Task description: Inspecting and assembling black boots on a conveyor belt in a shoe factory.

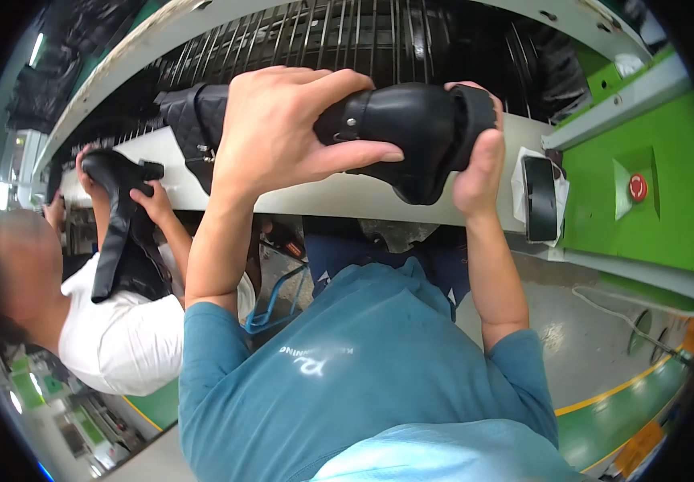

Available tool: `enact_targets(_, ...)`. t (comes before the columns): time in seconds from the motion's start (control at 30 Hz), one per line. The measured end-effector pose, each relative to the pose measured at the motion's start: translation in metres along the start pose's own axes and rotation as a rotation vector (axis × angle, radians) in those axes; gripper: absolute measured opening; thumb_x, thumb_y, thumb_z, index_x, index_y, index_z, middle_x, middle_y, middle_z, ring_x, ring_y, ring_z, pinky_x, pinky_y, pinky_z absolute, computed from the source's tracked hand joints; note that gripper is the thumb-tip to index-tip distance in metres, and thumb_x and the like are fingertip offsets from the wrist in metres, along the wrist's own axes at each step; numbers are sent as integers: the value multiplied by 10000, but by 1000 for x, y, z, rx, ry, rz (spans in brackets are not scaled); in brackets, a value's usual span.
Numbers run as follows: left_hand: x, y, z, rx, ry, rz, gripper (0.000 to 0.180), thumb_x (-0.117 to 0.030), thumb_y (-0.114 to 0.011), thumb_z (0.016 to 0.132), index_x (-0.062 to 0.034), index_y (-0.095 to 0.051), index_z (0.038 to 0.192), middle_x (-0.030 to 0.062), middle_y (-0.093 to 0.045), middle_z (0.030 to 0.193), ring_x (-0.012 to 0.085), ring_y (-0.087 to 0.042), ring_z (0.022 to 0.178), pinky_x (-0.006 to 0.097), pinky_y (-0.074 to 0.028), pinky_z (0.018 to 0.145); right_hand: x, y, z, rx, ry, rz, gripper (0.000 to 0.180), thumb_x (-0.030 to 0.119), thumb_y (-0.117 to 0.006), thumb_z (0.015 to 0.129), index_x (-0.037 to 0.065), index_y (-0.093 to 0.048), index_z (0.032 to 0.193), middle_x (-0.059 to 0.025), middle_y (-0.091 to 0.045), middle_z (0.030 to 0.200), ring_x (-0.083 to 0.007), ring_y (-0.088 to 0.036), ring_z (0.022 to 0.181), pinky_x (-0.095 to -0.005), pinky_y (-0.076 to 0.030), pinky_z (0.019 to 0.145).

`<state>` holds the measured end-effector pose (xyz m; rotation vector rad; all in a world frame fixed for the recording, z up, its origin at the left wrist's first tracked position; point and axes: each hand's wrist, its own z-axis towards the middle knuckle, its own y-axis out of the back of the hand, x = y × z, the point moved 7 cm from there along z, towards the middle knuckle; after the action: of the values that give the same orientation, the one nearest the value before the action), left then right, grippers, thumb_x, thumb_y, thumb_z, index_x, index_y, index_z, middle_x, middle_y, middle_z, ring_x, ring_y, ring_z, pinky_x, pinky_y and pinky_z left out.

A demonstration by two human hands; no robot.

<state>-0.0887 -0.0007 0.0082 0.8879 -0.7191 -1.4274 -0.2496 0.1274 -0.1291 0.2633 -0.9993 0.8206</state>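
Boot (411, 120) looks mostly assembled, sole (475, 124) against it; remaining work unclear. Left hand (274, 132) grips its ankle, right hand (477, 181) the sole.

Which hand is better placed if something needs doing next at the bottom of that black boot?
Probably the right hand: it curls around the bottom of the boot, while the left hand grips farther up, by the strap.

We find the boot (411, 120) smooth, glossy and leather-like. Beyond the boot, we note shiny metal rods (341, 36); below it, a matt cloth shirt (379, 353); right of it, a smooth green panel (592, 209).
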Motion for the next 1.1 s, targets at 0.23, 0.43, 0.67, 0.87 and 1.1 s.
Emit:
enact_targets(0.23, -11, -6, 9, 77, 0, 24, 646, -544, -991, 686, -61, -811, 1076, 88, -778, 822, 285, -752, 707, 357, -580, 671, 1, -2, 4, 18, 92, -33, 731, 647, -439, 1129, -41, -606, 1309, -110, -645, 1110, -225, -624, 994, -353, -501, 897)
enact_targets(0.43, -13, -11, 17, 109, -19, 11, 680, -504, -1011, 656, -15, -801, 1078, 117, -765, 814, 287, -752, 709, 358, -578, 685, -4, 3, 4, -4, 73, 1, 615, 542, -474, 1145, -31, -616, 1314, -103, -630, 1087, -215, -605, 920, -343, -492, 836)
enact_targets(0.67, -26, -16, 18, 77, -40, 10, 694, -490, -1018, 649, 13, -791, 1070, 150, -758, 816, 312, -751, 711, 358, -573, 690, 18, 10, -1, -26, 181, -88, 536, 481, -598, 1116, 5, -620, 1362, -123, -652, 1128, -248, -649, 975, -364, -526, 887)
enact_targets(0.87, -39, -18, 16, 64, 1, 14, 696, -460, -1048, 624, 11, -789, 1066, 125, -747, 801, 290, -728, 697, 355, -569, 681, 26, 12, -5, -59, -19, 82, 385, 366, -628, 1097, 72, -592, 1342, -141, -648, 1095, -274, -651, 990, -398, -531, 909)
enact_targets(1.1, -16, -17, 1, 56, -31, -68, 801, -524, -1024, 553, 45, -783, 1062, 134, -756, 842, 284, -710, 751, 360, -544, 745, 42, 0, -11, -237, 303, -102, 379, 357, -671, 1042, 48, -607, 1252, -149, -638, 1007, -329, -630, 882, -441, -523, 804)
